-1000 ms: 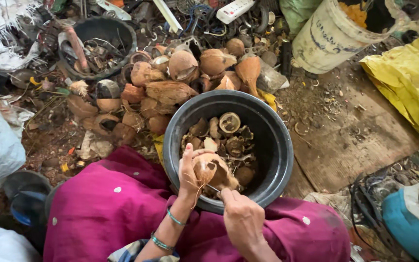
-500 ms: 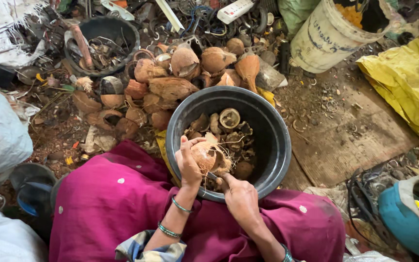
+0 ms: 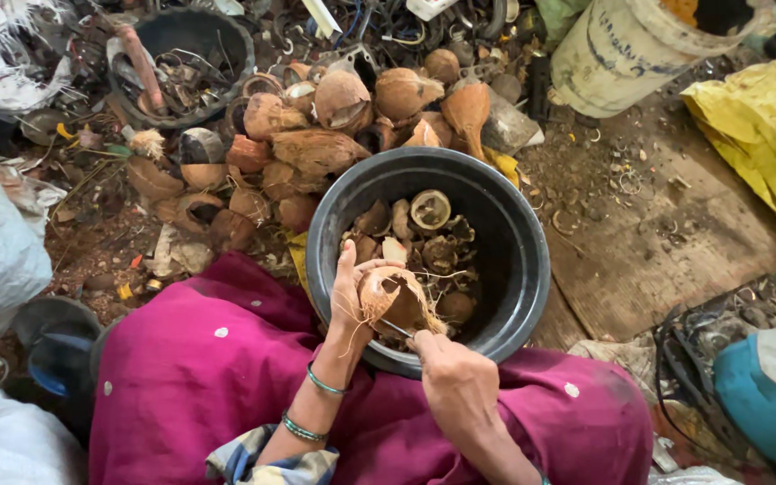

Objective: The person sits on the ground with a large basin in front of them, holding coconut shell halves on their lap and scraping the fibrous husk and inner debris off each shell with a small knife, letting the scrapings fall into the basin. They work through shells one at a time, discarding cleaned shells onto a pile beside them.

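**Partway through the coconut shells: one in hand, a heap left**

Your left hand (image 3: 349, 301) is cupped around a brown coconut shell (image 3: 394, 301), fingers curled over its far side, holding it just above the near rim of the black tub (image 3: 523, 269) that sits against your magenta-clad lap (image 3: 217, 377). Your right hand (image 3: 460, 386) is closed around a thin metal tool (image 3: 397, 329), its tip pressed against the lower edge of that shell, where loose fibres hang down. The shell shows a ragged opening on top, so the scraping looks well begun but not finished.

Inside the tub lie a fair number of shell pieces and emptied halves (image 3: 424, 224), covering the bottom but leaving the walls largely bare; that much seems done.

Beyond the tub, on the dirt floor, a pile of husked coconuts (image 3: 334, 126) waits untouched, which I judge to be the larger share of the work. Farther off stand a second dark basin (image 3: 181, 54) of scrap and a pale bucket (image 3: 621, 54).
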The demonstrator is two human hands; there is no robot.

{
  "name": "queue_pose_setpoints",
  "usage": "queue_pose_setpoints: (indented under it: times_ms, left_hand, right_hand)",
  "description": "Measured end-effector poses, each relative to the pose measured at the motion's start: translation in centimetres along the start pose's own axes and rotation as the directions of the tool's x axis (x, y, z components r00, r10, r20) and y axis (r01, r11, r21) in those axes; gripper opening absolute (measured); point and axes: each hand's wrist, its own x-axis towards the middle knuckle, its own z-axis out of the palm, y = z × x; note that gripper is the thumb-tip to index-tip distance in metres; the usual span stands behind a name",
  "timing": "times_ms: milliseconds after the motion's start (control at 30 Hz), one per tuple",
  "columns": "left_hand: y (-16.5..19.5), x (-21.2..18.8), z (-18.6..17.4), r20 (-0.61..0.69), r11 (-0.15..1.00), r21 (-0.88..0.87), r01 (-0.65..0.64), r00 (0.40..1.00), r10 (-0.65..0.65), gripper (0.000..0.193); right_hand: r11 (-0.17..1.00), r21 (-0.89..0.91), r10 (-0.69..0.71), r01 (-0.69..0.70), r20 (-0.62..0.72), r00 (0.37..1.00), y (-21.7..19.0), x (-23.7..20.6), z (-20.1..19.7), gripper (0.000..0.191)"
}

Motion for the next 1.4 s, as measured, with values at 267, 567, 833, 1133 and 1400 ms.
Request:
queue_pose_setpoints:
  times_ms: [267,567,833,1133,1400]
  left_hand:
    - [-0.8,-0.7,0.3,-0.065,0.875,0.297,-0.382,0.907,0.417,0.075]
    - [-1.3,-2.0,2.7,-0.032,0.627,0.599,-0.498,0.767,0.641,0.055]
    - [-1.2,-1.4,2.2,0.014,0.752,0.417,-0.511,0.831,0.557,0.049]
    - [1.3,-1.8,1.7,0.212,0.976,0.176,-0.132,0.973,0.093,0.042]
    - [1.3,-1.7,1.3,0.284,0.981,0.145,0.125,0.945,-0.162,0.051]
  right_hand:
    - [0.995,0.011,0.099,-0.099,-0.1,0.99,-1.3,0.6,2.2,0.01]
    - [0.971,0.066,0.229,-0.231,0.037,0.973,-0.8,1.4,1.2,0.016]
    - [0.995,-0.001,0.098,-0.098,-0.074,0.992,-0.3,0.7,2.1,0.011]
    - [0.979,0.203,-0.008,0.007,0.006,1.0,3.1,1.9,-1.0,0.007]
    - [0.986,0.118,-0.124,0.113,0.087,0.988,3.2,2.2,-2.4,0.007]
